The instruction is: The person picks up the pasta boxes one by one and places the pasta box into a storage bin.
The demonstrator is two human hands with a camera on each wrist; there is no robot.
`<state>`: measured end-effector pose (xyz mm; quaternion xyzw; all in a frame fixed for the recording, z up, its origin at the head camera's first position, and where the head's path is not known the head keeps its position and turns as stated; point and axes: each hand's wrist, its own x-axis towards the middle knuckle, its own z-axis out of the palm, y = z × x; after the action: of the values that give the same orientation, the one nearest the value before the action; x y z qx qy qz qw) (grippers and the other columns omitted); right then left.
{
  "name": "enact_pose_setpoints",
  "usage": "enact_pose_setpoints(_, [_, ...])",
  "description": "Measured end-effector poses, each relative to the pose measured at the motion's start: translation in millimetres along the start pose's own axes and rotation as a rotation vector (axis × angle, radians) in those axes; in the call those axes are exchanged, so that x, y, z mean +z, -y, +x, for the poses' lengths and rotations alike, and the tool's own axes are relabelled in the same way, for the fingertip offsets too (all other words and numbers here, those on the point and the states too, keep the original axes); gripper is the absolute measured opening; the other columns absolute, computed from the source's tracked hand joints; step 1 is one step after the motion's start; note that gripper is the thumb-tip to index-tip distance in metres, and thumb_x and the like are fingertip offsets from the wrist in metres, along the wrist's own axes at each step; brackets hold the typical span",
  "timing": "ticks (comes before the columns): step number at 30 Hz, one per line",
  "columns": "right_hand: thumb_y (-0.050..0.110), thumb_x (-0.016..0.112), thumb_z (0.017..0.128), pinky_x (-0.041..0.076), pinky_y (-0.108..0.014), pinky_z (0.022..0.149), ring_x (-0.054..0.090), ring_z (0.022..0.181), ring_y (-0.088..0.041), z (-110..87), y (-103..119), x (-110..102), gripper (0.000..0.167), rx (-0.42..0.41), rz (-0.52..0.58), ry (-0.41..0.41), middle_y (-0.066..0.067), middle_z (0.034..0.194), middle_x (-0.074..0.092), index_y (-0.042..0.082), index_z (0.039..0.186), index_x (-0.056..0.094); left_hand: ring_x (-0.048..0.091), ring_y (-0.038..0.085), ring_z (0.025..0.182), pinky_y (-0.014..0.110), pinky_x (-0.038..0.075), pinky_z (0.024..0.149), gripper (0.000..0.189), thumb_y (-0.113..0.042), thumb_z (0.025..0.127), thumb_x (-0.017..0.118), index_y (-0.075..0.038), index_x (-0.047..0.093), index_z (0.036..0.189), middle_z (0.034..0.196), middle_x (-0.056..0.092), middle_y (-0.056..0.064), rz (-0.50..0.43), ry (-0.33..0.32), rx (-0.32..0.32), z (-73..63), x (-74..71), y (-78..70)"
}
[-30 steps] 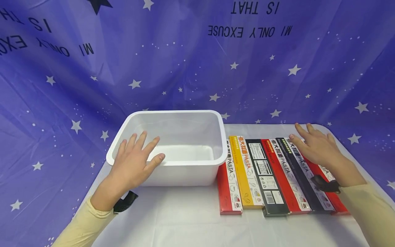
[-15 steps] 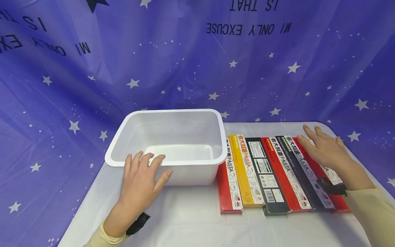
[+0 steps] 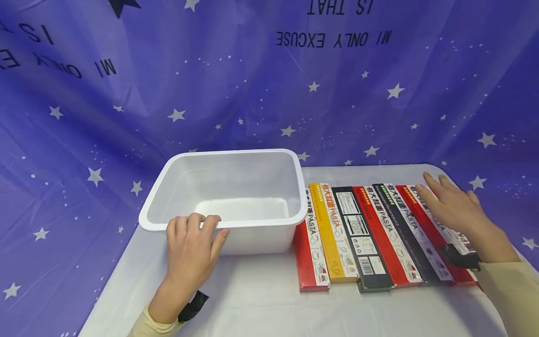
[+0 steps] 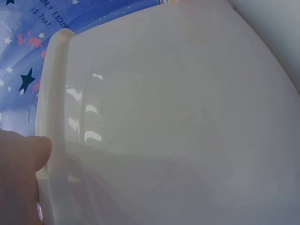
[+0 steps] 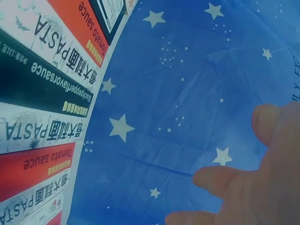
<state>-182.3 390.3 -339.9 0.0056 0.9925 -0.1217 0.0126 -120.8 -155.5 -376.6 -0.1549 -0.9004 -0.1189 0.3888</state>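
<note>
The row of pasta boxes (image 3: 381, 238) lies on the tabletop (image 3: 252, 299) right of the white bin (image 3: 257, 239), long axes front to back, nearer the right hand (image 3: 456, 208), spread over its right end, while the left hand (image 3: 189, 248) grips the bin's near rim (image 3: 261, 223).

Tub (image 3: 257, 238) in head, left-wrist views

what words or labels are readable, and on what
"MI ONLY EXCUSE": purple starry fabric backdrop
"IS THAT": same backdrop
"Chicken curry sauce": long yellow cardboard box
"Tomato sauce": two long red cardboard boxes
"Blackpepperflavorsauce": long black cardboard box
"意大利面 PASTA": these boxes
"PASTA": leftmost red box
Too small or blurred: print on panelled black box, backdrop's red letters
</note>
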Motion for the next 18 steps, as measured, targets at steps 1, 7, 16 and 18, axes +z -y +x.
enact_pose_setpoints(1, [0.055, 0.018, 0.107, 0.005, -0.085, 0.104, 0.015, 0.144, -0.066, 0.2, -1, 0, 0.074, 0.001, 0.002, -0.002, -0.044, 0.157, 0.010, 0.007, 0.162, 0.004, 0.047, 0.040, 0.082, 0.054, 0.033, 0.086, 0.063, -0.059, 0.106, 0.028, -0.008, 0.065, 0.101, 0.088, 0.058, 0.018, 0.002, -0.002, -0.001, -0.1, -0.3, 0.3])
enact_pose_setpoints(7, [0.053, 0.019, 0.108, 0.005, -0.086, 0.102, 0.011, 0.144, -0.067, -1.2, -11, 4, 0.073, 0.003, 0.037, 0.019, -0.045, 0.157, 0.009, 0.006, 0.162, 0.002, 0.047, 0.040, 0.082, 0.053, 0.033, 0.083, 0.062, -0.058, 0.106, 0.030, -0.008, 0.065, 0.100, 0.088, 0.058, 0.017, 0.006, -0.016, -0.004, 0.5, -1.3, 1.0])
enact_pose_setpoints(16, [0.045, 0.022, 0.110, 0.016, -0.088, 0.096, 0.009, 0.139, -0.074, -8.9, -57, 18, 0.069, 0.020, 0.113, 0.040, -0.049, 0.154, 0.002, 0.005, 0.161, -0.001, 0.048, 0.040, 0.082, 0.053, 0.033, 0.083, 0.063, -0.059, 0.106, 0.029, -0.007, 0.065, 0.100, 0.088, 0.058, 0.018, 0.008, -0.015, -0.017, 0.0, -2.0, 1.7])
enact_pose_setpoints(18, [0.044, 0.022, 0.110, 0.019, -0.087, 0.094, 0.010, 0.137, -0.075, -11.3, -70, 22, 0.068, 0.038, 0.122, 0.032, -0.049, 0.153, 0.001, 0.005, 0.160, 0.000, 0.048, 0.041, 0.082, 0.054, 0.033, 0.084, 0.063, -0.059, 0.106, 0.029, -0.007, 0.065, 0.100, 0.088, 0.058, 0.018, 0.007, -0.016, -0.018, 0.1, -2.4, 2.2])
